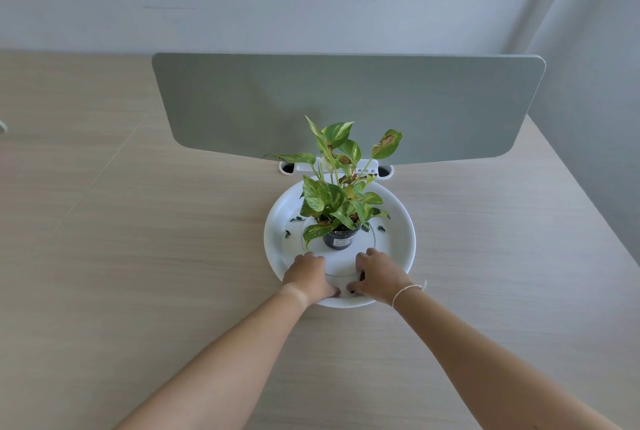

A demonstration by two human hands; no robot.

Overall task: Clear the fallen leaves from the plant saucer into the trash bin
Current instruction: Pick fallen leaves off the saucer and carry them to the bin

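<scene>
On the near rim of the white saucer point(398, 249), both hands down: left hand point(308, 277) curled, contents impossible to tell; right hand point(377, 277) pinching dark leaf scraps point(362, 276). More scraps scattered around the central pot point(339, 239). No bin visible.

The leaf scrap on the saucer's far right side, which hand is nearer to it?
Right. The right hand lies below that leaf scrap; the left hand sits across the saucer.

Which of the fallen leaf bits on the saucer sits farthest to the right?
The dark bit just right of the pot, lying alone on the white saucer. The other loose bits lie on the saucer's left side or by the hands.
</scene>
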